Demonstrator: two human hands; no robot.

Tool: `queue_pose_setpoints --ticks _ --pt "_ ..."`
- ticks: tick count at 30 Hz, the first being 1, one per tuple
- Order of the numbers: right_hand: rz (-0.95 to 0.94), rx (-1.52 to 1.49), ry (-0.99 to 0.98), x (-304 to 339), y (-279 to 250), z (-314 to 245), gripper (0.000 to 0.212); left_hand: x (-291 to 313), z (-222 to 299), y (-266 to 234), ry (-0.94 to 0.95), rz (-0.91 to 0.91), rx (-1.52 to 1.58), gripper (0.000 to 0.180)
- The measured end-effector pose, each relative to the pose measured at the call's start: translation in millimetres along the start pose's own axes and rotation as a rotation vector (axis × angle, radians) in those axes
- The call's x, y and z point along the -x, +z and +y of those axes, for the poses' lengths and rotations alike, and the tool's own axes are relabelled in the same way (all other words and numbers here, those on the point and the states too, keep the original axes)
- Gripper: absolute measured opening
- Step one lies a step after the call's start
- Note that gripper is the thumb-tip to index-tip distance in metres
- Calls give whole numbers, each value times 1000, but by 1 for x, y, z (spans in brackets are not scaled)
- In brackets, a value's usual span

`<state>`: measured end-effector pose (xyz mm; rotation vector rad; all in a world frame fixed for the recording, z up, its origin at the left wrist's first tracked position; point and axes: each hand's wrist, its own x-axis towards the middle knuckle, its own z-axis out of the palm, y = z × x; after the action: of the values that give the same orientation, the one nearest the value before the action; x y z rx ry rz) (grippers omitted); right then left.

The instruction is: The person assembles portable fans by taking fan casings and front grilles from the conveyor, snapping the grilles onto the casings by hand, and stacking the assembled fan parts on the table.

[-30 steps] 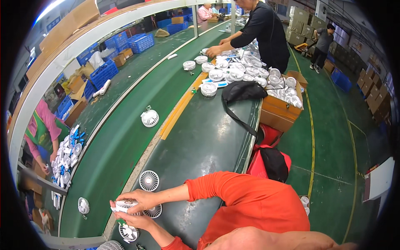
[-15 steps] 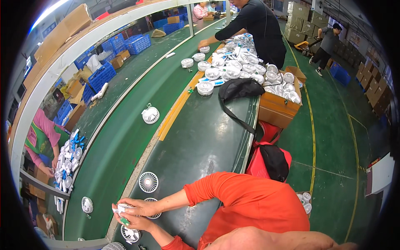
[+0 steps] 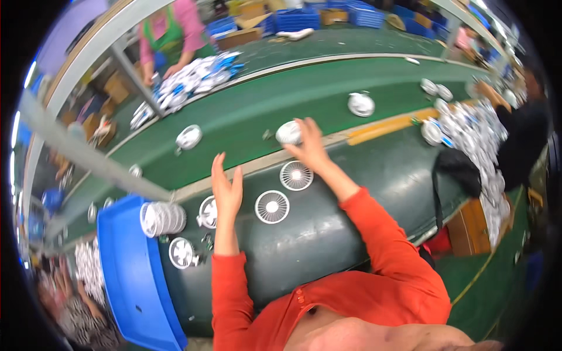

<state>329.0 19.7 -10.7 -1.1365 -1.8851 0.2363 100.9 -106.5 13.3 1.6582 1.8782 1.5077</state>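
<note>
My right hand reaches to the near side of the conveyor belt, its thumb and fingers around the edge of a white round fan head. A small dark green part shows beside that fan head. My left hand is raised over the dark worktop, fingers stretched and apart, holding nothing. Just by it, a fan housing with bare blades is partly hidden. Two round white grilles lie between my hands. Another bladed fan housing lies farther left.
A stack of white grilles stands by a blue tray at the left. Other fan heads lie along the belt. A person in a green apron works across it; another in black stands right, near piled fans.
The view has swung round to the right. My hands, earlier together around a white part with a green piece, have separated; the left is empty, the right at a fan head on the belt.
</note>
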Motion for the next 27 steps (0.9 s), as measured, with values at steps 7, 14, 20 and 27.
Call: queue_pose_setpoints --ticks 7,14,20,27 --pt "-392 -62 -332 81 -39 1 69 -92 -106 -21 245 45 -551 54" --pt "-302 -120 -287 92 -26 -4 60 -153 -202 -32 41 -113 -887 55" --pt "-319 -146 -240 92 -30 -9 59 -136 -157 13 118 -114 -676 34" --pt "-259 -126 -259 93 -24 -5 58 -78 -66 43 348 -267 -352 22"
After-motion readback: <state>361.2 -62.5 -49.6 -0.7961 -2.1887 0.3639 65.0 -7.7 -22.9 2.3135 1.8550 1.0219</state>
